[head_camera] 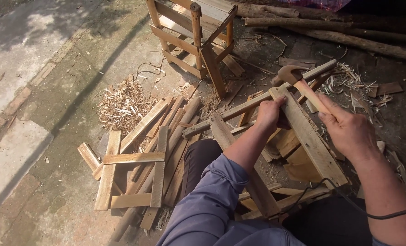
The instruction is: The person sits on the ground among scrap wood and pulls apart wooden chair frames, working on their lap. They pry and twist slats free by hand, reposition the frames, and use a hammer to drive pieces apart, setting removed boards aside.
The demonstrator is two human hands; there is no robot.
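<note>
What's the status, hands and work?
Right hand grips hammer. Left hand steadies wooden frame at joint. Loose slats lie left, clear of the joint.

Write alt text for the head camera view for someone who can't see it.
A person's right hand holds a hammer over a wooden frame, while the left hand steadies a slat. Loose planks and shavings lie on the ground beside a small wooden stool.
</note>
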